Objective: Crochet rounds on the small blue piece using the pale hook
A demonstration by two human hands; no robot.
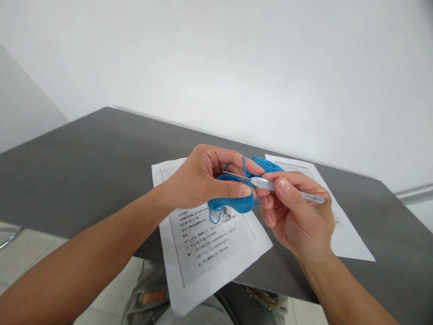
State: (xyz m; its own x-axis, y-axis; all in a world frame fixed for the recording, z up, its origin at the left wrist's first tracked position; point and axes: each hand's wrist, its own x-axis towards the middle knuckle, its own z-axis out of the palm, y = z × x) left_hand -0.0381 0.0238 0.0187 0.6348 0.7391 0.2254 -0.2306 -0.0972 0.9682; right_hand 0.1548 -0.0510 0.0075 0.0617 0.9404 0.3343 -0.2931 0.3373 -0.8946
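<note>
Blue crochet work [237,204] is pinched between the thumb and fingers of my left hand [209,176], held above a printed sheet. A loose loop of yarn dangles from its lower left edge, and a strand runs up over my left index finger. My right hand [301,212] grips a crochet hook [264,183] by its grey handle, like a pen. The hook's thin metal shaft points left, along the top of the blue piece; whether its tip passes through a stitch I cannot tell. Behind my fingers lies a skein of blue yarn [267,165], partly hidden.
The dark grey table [101,158] meets a white wall [216,67] at the back. One printed sheet [216,266] hangs over the table's front edge towards my lap. Another sheet [352,239] lies to the right, partly under my right hand and the yarn.
</note>
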